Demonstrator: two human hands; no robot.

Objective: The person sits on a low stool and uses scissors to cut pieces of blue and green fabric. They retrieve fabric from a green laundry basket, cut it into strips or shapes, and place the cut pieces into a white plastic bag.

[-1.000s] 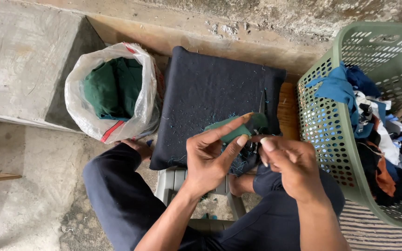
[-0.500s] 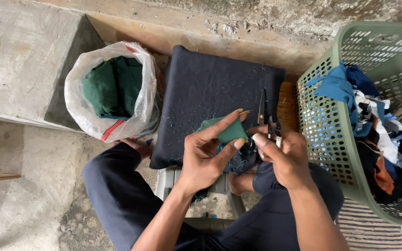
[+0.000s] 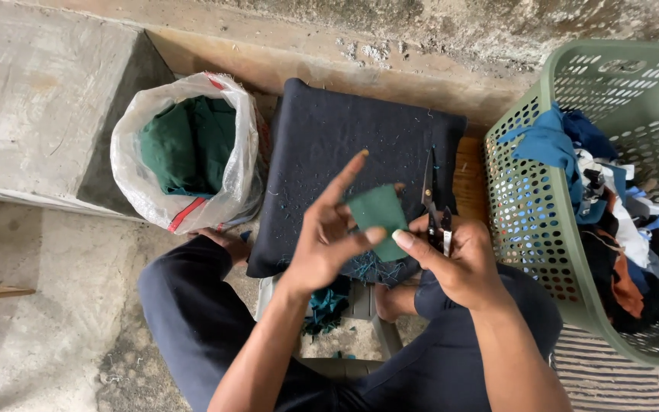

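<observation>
Hands meet over a dark padded cushion (image 3: pixel 329 145) flecked with thread ends: the left hand (image 3: pixel 328 240) pinches a small green fabric scrap (image 3: pixel 377 210) between thumb and middle fingers, its index finger stretched upward, while the right hand (image 3: pixel 455 263) is closed around a pair of scissors (image 3: pixel 430 202), blades pointing up just beside the scrap. A plastic bag (image 3: pixel 215 202) of green cloth stands to the left, and a green perforated laundry basket (image 3: pixel 532 221) of mixed fabric pieces stands to the right.

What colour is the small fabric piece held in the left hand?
Dark green; the fabric piece, pinched by the left hand, shows clearly in the head view.
</observation>
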